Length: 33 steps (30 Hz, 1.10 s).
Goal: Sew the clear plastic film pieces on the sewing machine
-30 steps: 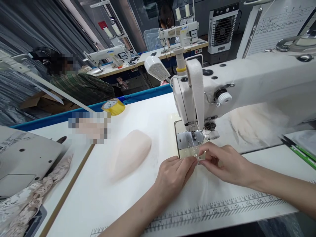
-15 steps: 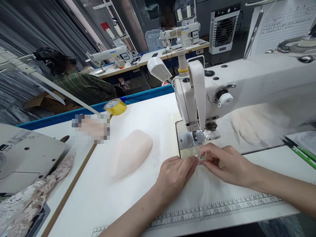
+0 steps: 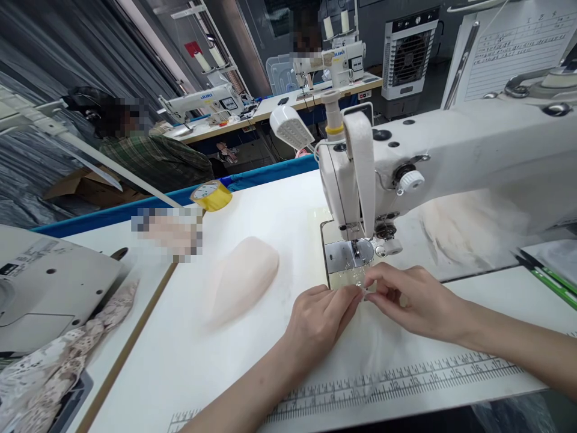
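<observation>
In front of the white sewing machine point(image 3: 356, 174), my two hands meet just below its presser foot point(image 3: 356, 248). Sheer white fabric point(image 3: 367, 355) spreads beneath them and over the table edge ruler, with a small lacy edge point(image 3: 359, 276) by the needle plate point(image 3: 338, 257). My left hand point(image 3: 321, 316) has thumb and fingers pressed together on this fabric. A pinch of my right hand point(image 3: 412, 300) closes on the same fabric at the left fingertips. Left of them lies a pale pink moulded cup point(image 3: 252, 270), partly under thin cloth.
Yellow tape point(image 3: 211, 195) sits at the table's far edge. Pale sheer cloth point(image 3: 469, 228) is bunched under the machine arm; green-handled snips point(image 3: 552, 282) lie at right. Another machine point(image 3: 54, 288) with lace trim point(image 3: 76, 361) stands left. A person point(image 3: 148, 156) sits beyond.
</observation>
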Each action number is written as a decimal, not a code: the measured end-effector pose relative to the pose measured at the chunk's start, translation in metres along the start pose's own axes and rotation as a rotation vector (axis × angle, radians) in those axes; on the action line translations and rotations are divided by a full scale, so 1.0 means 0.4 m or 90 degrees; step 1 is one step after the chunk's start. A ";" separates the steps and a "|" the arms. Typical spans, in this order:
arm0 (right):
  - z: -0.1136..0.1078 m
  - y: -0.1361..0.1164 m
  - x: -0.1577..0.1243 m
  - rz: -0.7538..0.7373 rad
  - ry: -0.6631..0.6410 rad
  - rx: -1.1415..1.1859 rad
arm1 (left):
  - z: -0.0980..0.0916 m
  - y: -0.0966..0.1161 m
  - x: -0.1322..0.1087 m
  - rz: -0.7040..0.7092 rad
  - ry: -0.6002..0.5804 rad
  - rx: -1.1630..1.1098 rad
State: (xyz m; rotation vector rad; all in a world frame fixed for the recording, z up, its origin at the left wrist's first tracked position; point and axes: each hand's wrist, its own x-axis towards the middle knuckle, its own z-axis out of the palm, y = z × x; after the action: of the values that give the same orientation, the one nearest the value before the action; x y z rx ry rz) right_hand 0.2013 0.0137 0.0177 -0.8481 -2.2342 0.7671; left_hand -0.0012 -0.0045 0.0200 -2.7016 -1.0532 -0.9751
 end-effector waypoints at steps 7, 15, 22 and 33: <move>0.000 -0.001 0.001 -0.002 -0.002 0.000 | -0.001 -0.001 0.005 0.005 0.011 0.015; 0.000 -0.002 0.002 0.004 0.018 0.011 | 0.001 -0.002 0.002 0.002 0.016 0.009; 0.001 -0.003 0.001 0.005 0.022 0.001 | -0.001 0.000 0.003 0.000 0.015 0.004; 0.002 0.000 0.002 0.002 0.002 0.006 | 0.001 -0.001 0.002 0.002 0.020 0.002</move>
State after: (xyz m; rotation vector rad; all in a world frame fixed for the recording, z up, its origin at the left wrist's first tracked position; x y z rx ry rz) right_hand 0.2004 0.0142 0.0174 -0.8477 -2.2252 0.7771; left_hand -0.0007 -0.0037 0.0199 -2.6752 -1.0448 -1.0101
